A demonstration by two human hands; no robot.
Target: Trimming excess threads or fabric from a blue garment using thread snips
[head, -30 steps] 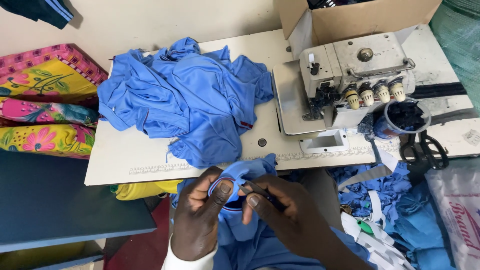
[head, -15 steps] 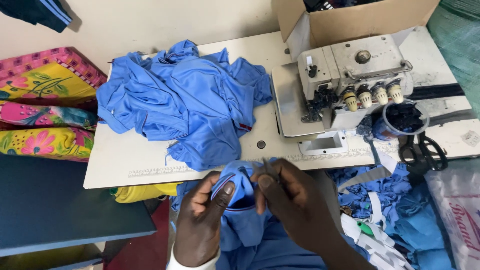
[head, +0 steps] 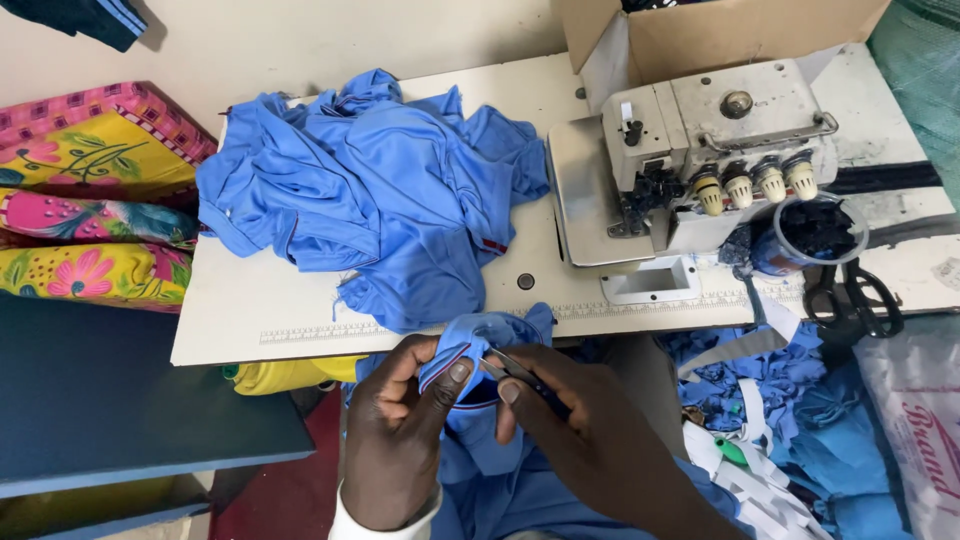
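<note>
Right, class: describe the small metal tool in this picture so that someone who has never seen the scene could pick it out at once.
Start at the white sewing table with its grey sewing machine, then drop to the two hands just below its front edge. The right hand pinches a slim metal tool against the blue fabric piece that the left hand holds. Unlike the black scissors on the table, it is thin and silvery.

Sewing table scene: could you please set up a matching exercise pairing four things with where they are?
Things:
1. heap of blue garments
2. black scissors
3. cardboard box
4. small metal tool

Places:
A. behind the sewing machine
B. in the right hand
C. left part of the table
D. right table edge, by a cup

Pairs: 1-C, 2-D, 3-A, 4-B
</note>
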